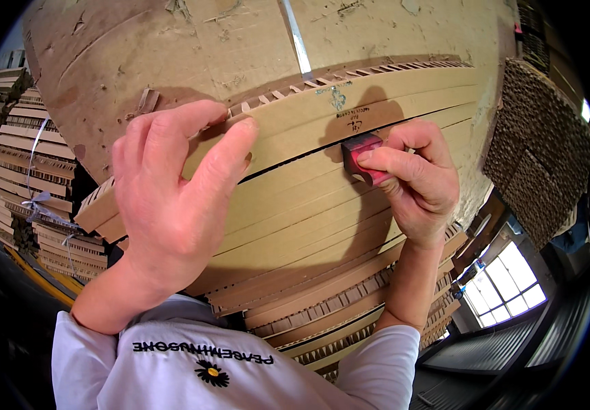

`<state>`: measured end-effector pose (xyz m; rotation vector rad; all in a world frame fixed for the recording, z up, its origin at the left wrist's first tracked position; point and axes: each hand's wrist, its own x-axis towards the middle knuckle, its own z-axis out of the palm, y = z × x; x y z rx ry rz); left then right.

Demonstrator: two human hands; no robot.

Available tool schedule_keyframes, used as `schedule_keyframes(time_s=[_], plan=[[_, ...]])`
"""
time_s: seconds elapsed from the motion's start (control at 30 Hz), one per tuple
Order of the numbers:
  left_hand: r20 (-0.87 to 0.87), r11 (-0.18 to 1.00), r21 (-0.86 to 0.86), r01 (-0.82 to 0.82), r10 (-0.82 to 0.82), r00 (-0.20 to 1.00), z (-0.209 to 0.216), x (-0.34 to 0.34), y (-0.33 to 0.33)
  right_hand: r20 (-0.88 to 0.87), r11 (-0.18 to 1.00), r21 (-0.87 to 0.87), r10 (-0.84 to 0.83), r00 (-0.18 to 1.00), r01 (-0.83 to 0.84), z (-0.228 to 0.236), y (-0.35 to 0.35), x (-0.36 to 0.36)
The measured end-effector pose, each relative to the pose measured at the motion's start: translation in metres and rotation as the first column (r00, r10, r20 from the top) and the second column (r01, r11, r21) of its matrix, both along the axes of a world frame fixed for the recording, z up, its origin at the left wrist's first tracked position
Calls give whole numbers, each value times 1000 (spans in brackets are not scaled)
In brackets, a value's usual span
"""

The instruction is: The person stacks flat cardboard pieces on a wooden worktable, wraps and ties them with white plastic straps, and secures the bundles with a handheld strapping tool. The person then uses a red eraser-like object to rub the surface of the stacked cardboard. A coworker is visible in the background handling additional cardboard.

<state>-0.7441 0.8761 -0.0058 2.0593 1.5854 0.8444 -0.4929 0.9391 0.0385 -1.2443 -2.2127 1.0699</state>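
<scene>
In my right hand [421, 178] is a small red block with a dark face, which looks like a rubber stamp [370, 157], pinched between thumb and fingers. It is at the brown cardboard strips [295, 198], just below dark printed marks [353, 119] on the farthest strip. My left hand [172, 184] is over the left part of that strip, thumb and fingers apart. Its fingertips are near the strip's far edge; whether they touch it I cannot tell. Along that far edge the strip shows open corrugated cells [356, 72].
More cardboard layers [336, 301] are stacked below, close to my body. Behind the strips lies a large worn board [172, 48] with a pale strap [297, 41] across it. Tied cardboard bundles [32, 143] stand at left, a honeycomb-like stack [537, 150] at right.
</scene>
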Motion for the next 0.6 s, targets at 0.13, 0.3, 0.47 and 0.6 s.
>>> schedule_keyframes(time_s=[0.13, 0.3, 0.47, 0.6], plan=[[15, 999, 33, 10, -10, 1000, -4, -1, -2, 22, 1000, 6, 29, 999, -29, -1, 2, 0], [31, 1000, 17, 10, -11, 999, -4, 0, -2, 47, 998, 5, 55, 997, -55, -1, 1, 4], [22, 1000, 22, 7, -7, 1000, -5, 0, -2, 37, 989, 75, 125, 991, -128, -5, 8, 3], [43, 999, 31, -9, 8, 999, -5, 1, -3, 51, 982, 98, 155, 987, -159, -6, 9, 5]])
